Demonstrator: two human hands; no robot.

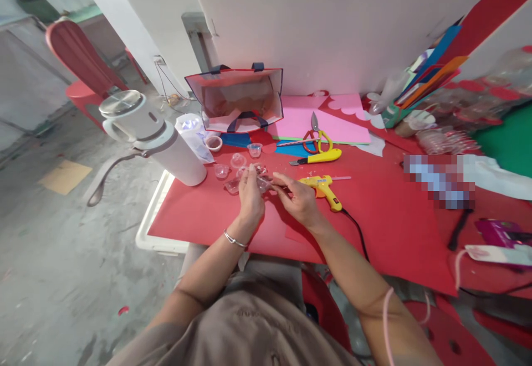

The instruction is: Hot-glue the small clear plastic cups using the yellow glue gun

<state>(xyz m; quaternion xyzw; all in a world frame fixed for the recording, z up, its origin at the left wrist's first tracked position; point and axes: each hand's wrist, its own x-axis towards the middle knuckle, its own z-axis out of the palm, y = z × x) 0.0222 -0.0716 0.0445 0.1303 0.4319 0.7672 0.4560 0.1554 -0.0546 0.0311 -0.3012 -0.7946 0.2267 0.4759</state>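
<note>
Near the middle of the red-covered table [374, 216], my left hand [251, 193] is closed on a clear plastic piece [264, 184]. The fingers of my right hand [294, 195] are pinched together at the right end of that same piece. Small clear cups [221, 171] and round clear lids stand just left of and behind my hands. To the right of my right hand lies a yellow glue gun [324, 187] with a clear stick in its back. Behind it are a yellow cutter knife [322, 157] and scissors [316, 133] with red and yellow handles.
A large white tumbler [178, 155] with a handle and strap leans at the left edge. An open bag [241, 100] stands at the back beside pink sheets [336, 117]. The glue gun's black cord [358, 227] runs off the front edge. Stacked plastic cups [446, 139] fill the right side.
</note>
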